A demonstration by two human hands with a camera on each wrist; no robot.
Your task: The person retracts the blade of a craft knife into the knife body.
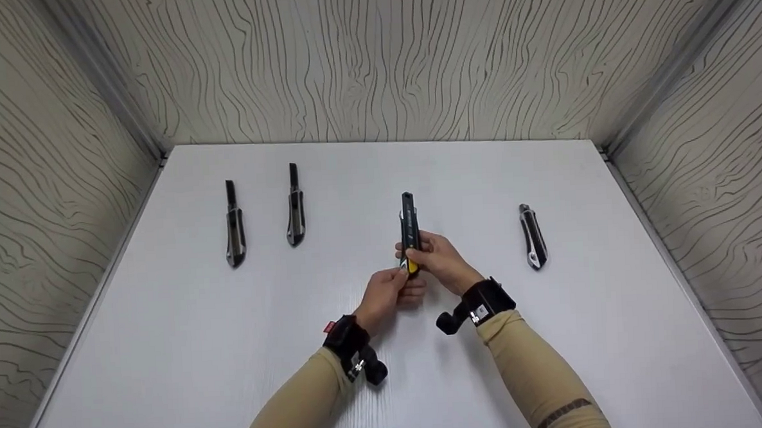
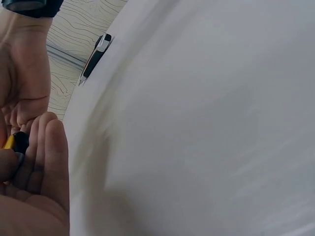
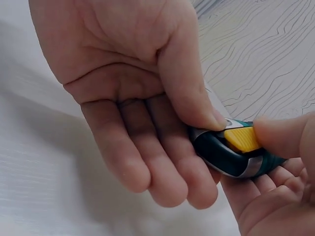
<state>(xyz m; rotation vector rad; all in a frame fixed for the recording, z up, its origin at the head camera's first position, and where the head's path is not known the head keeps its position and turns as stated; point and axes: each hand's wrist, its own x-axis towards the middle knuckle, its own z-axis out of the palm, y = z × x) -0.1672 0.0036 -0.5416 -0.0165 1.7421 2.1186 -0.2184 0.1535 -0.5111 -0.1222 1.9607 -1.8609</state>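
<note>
Head: cutter [image 1: 409, 225] seemingly inside table edges [image 1: 378, 144]

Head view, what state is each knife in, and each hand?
Leftmost knife, lying flat, dark blade out.
Second knife from left, lying flat, dark blade out.
Held knife, in both hands, blade state unclear.
Rightmost knife, lying flat, no blade seen sticking out.
Left hand, pinching the held knife's rear end.
Right hand, gripping the held knife.

Tan sleeves [image 1: 299, 398] and black wristbands [image 1: 486, 298]
A rounded black knob [image 1: 448, 323] juts from each wristband; a red tag [image 1: 329, 327] sits on the left one, a dark stripe [image 1: 563, 414] across the right sleeve.
</note>
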